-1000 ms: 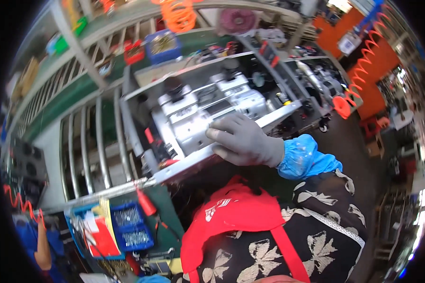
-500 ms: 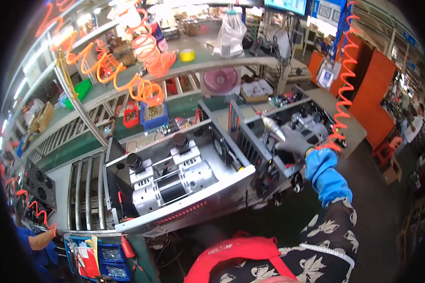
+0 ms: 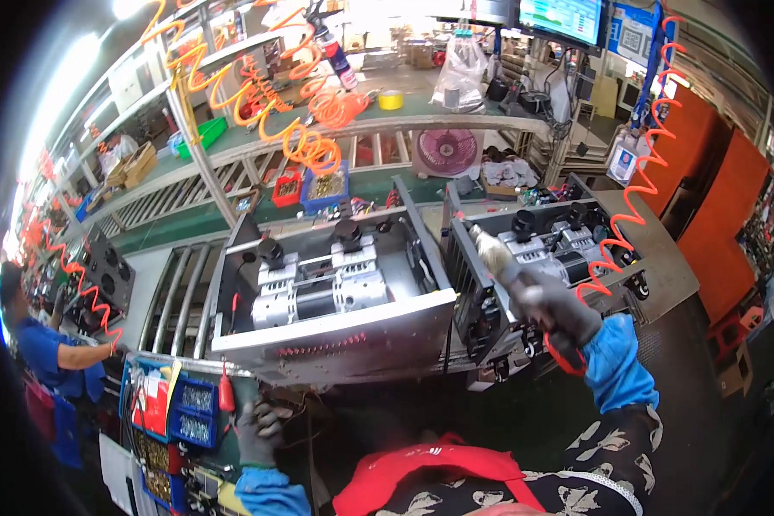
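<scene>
My right hand (image 3: 555, 303), in a grey glove, is closed around a pneumatic screwdriver (image 3: 493, 251). The tool's pale nose points up and left, over the near wall of the right-hand metal housing (image 3: 469, 284). Inside that housing sits a silver twin-cylinder compressor (image 3: 568, 258). To its left, a second open housing (image 3: 344, 344) holds a similar compressor (image 3: 318, 297) with two black round caps. My left hand (image 3: 258, 430), also gloved, is low on the left with fingers loosely bent and apart. Beside it are red-handled pliers (image 3: 226, 396) and blue bins of screws (image 3: 194, 413).
Orange coiled hoses (image 3: 297, 142) hang at the upper left; another coiled hose (image 3: 654, 163) hangs on the right. Metal rollers (image 3: 176, 297) lie left of the housings. A pink fan (image 3: 447, 153) stands behind. A person in blue (image 3: 56, 353) works at far left.
My left hand has come into view beside the screw bins. My right hand still grips the screwdriver, its nose now tilted more upward. The view has shifted, showing more of the left side.
</scene>
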The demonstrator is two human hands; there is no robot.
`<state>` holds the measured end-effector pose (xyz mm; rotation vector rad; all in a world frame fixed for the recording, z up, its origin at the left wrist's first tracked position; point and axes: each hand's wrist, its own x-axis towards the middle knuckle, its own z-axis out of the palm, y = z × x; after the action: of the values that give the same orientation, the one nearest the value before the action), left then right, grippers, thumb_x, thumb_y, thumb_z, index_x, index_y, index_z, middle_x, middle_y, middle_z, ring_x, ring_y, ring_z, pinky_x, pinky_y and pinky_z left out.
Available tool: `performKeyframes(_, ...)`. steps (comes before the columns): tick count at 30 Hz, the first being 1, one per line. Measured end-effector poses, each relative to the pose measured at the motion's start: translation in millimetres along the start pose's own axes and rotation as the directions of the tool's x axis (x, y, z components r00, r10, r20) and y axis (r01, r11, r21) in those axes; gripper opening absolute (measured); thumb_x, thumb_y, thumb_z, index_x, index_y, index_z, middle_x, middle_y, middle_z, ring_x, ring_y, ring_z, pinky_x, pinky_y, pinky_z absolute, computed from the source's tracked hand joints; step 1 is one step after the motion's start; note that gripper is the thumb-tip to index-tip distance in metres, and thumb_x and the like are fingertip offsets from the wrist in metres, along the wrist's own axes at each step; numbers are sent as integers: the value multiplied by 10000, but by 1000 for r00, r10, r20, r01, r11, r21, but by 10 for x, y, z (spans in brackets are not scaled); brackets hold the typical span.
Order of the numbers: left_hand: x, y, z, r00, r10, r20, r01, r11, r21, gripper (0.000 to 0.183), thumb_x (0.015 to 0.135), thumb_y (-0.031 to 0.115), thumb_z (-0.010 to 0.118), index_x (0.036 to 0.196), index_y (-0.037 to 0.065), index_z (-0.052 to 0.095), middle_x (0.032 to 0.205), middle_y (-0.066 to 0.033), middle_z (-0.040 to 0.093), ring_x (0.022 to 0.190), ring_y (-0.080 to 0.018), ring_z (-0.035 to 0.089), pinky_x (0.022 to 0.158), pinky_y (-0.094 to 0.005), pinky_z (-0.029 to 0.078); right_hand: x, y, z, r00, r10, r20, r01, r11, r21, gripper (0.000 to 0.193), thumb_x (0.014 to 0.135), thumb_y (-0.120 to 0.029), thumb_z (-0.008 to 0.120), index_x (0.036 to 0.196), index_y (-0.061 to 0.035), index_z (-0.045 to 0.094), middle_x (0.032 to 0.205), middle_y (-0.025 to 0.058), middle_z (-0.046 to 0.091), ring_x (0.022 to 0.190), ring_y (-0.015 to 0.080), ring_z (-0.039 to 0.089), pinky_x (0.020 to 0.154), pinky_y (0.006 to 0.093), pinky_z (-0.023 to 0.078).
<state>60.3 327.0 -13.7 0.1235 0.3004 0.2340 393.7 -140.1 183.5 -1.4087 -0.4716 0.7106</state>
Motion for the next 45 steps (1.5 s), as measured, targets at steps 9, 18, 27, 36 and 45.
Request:
performKeyframes(9,109,-695,-57,958,-265,113,261,964,53,317,1004,171,521,1297,49,511,949,-26,544,714,-65,475,537,-164,400,-630,1078,1812,862,311,399,-141,905,-402,1050,707,-260,803,1546,-74,199,1153,103,593,1023,167,585,927,301,460)
performKeyframes(18,-967,-336,-316,986,-79,-150,107,976,190,340,997,407,541,1030,70,568,680,27,479,472,-34,330,349,-161,242,-1055,1806,2938,757,502,419,-301,836,-458,994,719,-291,773,1543,-119,245,1138,151,612,1010,229,615,920,326,458)
performKeyframes(27,-1587,-190,-440,956,193,-223,-26,808,588,359,1003,380,550,1013,22,579,679,18,472,494,-32,388,391,-166,275,-1194,1838,3346,698,556,451,-311,803,-508,969,757,-272,769,1550,-132,231,1109,158,643,1000,220,645,912,320,477)
performKeyframes(36,-1658,-229,-577,905,358,-228,-106,711,695,331,961,390,622,936,61,648,662,12,544,508,-51,468,436,-191,341,-1045,1889,3380,679,514,524,-269,838,-474,915,774,-315,751,1523,-88,277,1052,111,655,866,187,659,824,284,505)
performKeyframes(45,-1811,-216,-548,836,520,-174,-226,617,754,369,969,396,596,1161,82,612,678,2,537,529,-71,479,433,-196,332,-764,1809,3595,423,624,657,-754,645,-127,686,756,-389,689,1303,-37,472,712,88,595,534,132,547,490,222,457)
